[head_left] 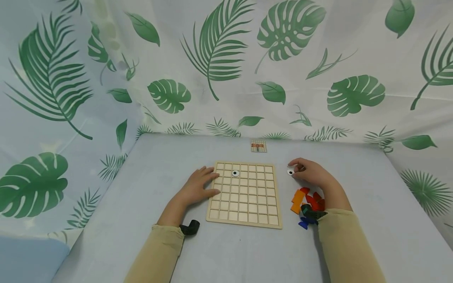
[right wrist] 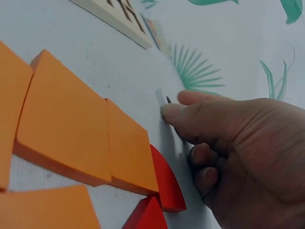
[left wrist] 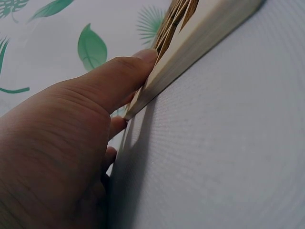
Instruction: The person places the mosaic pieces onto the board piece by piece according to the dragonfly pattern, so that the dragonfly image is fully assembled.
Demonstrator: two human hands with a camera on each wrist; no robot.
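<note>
A wooden grid board lies flat on the table, with a round white eye piece with a black pupil in its upper rows. My left hand rests on the board's left edge, fingers and thumb extended over the frame. In the left wrist view the thumb touches the rim. To the right of the board, my right hand pinches a second eye piece between thumb and finger, low over the table. The right wrist view shows this disc edge-on.
Near the right wrist lies a group of loose pieces: orange blocks, red pieces and a blue piece. A small pattern card lies behind the board. A leaf-print cloth hangs along the table's back.
</note>
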